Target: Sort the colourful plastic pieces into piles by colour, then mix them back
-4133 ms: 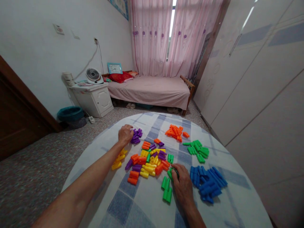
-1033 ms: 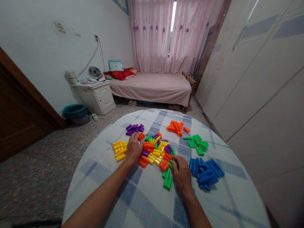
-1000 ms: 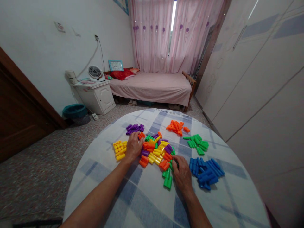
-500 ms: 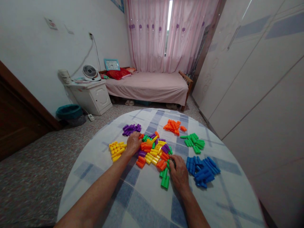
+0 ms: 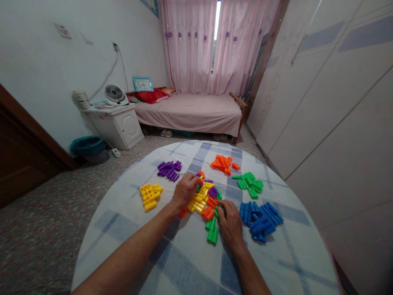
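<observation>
A mixed pile of plastic building pieces (image 5: pixel 199 200) in yellow, orange, purple and green lies mid-table. My left hand (image 5: pixel 185 189) reaches over its left side, fingers bent together, with an orange piece (image 5: pixel 199 180) at the fingertips. Most of what those fingers touch is hidden. At the pile's right edge my right hand (image 5: pixel 231 221) rests with curled fingers beside a small green piece (image 5: pixel 216 212). Something dark shows between its thumb and forefinger, too unclear to name. Joined green pieces (image 5: pixel 212 231) lie just left of this hand.
Single-colour groups ring the pile: purple pieces (image 5: pixel 168 170), yellow pieces (image 5: pixel 150 196), orange pieces (image 5: pixel 221 164), green pieces (image 5: pixel 250 184) and blue pieces (image 5: pixel 260 221). A checked cloth (image 5: pixel 190 266) covers the round table. Beyond stand a bed (image 5: pixel 196 108) and a white cabinet (image 5: pixel 125 127).
My left hand has moved right, from the pile's left edge to over its upper left part, covering pieces there. My right hand stays in nearly the same place. The view has shifted slightly.
</observation>
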`<state>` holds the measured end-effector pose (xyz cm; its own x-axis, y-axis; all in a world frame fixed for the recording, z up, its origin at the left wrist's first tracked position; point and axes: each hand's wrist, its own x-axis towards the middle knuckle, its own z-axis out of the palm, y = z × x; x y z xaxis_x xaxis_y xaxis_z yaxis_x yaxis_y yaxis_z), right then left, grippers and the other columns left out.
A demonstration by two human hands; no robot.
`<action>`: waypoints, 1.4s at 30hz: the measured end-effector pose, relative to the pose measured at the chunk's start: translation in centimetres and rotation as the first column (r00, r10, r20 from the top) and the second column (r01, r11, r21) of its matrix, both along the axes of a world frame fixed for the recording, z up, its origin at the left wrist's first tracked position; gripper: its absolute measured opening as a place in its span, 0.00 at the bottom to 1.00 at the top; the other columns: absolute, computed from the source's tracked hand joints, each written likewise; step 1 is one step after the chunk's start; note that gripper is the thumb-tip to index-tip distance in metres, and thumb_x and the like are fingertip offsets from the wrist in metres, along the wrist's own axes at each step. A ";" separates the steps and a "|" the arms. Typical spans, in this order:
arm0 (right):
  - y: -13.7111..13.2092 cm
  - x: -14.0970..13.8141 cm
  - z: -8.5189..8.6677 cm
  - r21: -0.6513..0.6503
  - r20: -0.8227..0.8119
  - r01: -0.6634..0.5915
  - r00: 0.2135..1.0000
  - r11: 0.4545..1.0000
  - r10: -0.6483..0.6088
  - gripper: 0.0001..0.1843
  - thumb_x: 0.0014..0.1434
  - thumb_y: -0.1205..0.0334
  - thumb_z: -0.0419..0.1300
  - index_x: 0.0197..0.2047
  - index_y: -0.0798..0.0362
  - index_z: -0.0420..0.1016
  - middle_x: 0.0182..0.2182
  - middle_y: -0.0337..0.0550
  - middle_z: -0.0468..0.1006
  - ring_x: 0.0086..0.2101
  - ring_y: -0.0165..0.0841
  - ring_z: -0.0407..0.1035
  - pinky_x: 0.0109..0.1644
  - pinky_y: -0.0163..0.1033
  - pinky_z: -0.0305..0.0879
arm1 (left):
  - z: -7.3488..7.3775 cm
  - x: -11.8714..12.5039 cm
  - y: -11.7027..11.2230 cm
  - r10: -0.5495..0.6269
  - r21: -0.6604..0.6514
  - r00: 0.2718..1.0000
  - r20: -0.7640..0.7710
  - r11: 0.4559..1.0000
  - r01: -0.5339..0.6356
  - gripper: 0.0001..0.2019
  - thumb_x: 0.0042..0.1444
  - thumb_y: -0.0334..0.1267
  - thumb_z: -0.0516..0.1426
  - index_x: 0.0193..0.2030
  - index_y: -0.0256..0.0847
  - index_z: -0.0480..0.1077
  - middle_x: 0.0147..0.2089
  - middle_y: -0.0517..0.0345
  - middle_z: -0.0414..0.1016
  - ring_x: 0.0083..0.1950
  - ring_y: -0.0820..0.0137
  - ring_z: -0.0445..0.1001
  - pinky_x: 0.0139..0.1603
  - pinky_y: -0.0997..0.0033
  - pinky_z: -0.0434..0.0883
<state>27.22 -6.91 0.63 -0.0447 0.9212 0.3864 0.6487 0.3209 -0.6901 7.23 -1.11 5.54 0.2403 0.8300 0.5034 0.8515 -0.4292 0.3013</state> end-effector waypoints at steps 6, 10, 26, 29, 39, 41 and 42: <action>0.0 0.0 -0.1 0.013 0.004 0.000 1.000 1.000 0.000 0.13 0.60 0.62 0.48 0.41 0.52 0.72 0.40 0.46 0.74 0.42 0.37 0.66 0.49 0.45 0.62 | -1.3 0.6 -0.6 -0.074 -0.041 0.988 0.137 0.996 0.080 0.14 0.56 0.31 0.53 0.49 0.42 0.68 0.49 0.52 0.71 0.52 0.66 0.68 0.54 0.62 0.67; 0.1 0.0 -0.1 0.023 -0.002 -0.003 1.000 1.000 0.003 0.13 0.60 0.61 0.48 0.42 0.52 0.72 0.40 0.46 0.74 0.42 0.37 0.66 0.49 0.45 0.62 | -0.6 -0.5 -2.6 -0.035 -0.040 0.993 0.112 0.998 0.040 0.10 0.57 0.35 0.52 0.44 0.41 0.69 0.47 0.52 0.71 0.51 0.65 0.67 0.54 0.62 0.67; 0.2 0.2 -0.3 -0.003 -0.006 -0.022 1.000 1.000 0.022 0.13 0.60 0.62 0.48 0.42 0.53 0.71 0.41 0.46 0.73 0.44 0.37 0.65 0.51 0.45 0.59 | -1.6 2.6 -4.3 0.147 -0.173 0.971 -0.189 0.968 -0.181 0.07 0.53 0.39 0.56 0.38 0.41 0.69 0.38 0.51 0.72 0.44 0.60 0.68 0.44 0.61 0.65; 0.3 0.3 -0.5 0.000 -0.002 -0.027 1.000 1.000 0.027 0.13 0.60 0.62 0.48 0.43 0.52 0.71 0.42 0.46 0.73 0.44 0.37 0.65 0.51 0.45 0.59 | -1.9 2.4 -4.2 0.138 -0.151 0.981 -0.140 0.976 -0.159 0.05 0.55 0.35 0.54 0.37 0.40 0.69 0.38 0.52 0.72 0.43 0.62 0.69 0.44 0.63 0.66; 0.2 0.2 -0.3 -0.014 -0.004 -0.012 1.000 1.000 0.012 0.14 0.60 0.60 0.49 0.43 0.54 0.72 0.41 0.47 0.73 0.44 0.37 0.65 0.52 0.44 0.59 | 0.9 -7.5 -6.3 0.384 0.209 0.920 0.079 0.896 -0.392 0.09 0.59 0.38 0.51 0.42 0.39 0.69 0.41 0.53 0.75 0.44 0.65 0.70 0.48 0.66 0.66; 0.2 0.2 -0.3 -0.010 -0.005 -0.007 1.000 1.000 0.007 0.14 0.60 0.60 0.49 0.43 0.54 0.72 0.41 0.47 0.73 0.44 0.37 0.65 0.52 0.44 0.59 | 0.8 -10.3 -7.0 0.502 0.203 0.864 0.039 0.843 -0.498 0.10 0.59 0.40 0.51 0.41 0.39 0.70 0.41 0.53 0.75 0.43 0.63 0.70 0.45 0.65 0.66; 0.2 0.2 -0.3 -0.008 -0.004 -0.007 1.000 1.000 0.007 0.14 0.60 0.59 0.49 0.43 0.54 0.72 0.41 0.47 0.73 0.44 0.37 0.65 0.52 0.44 0.59 | 0.6 -11.4 -7.3 0.549 0.203 0.836 0.018 0.817 -0.540 0.10 0.58 0.40 0.51 0.41 0.39 0.70 0.41 0.52 0.75 0.42 0.63 0.71 0.45 0.64 0.66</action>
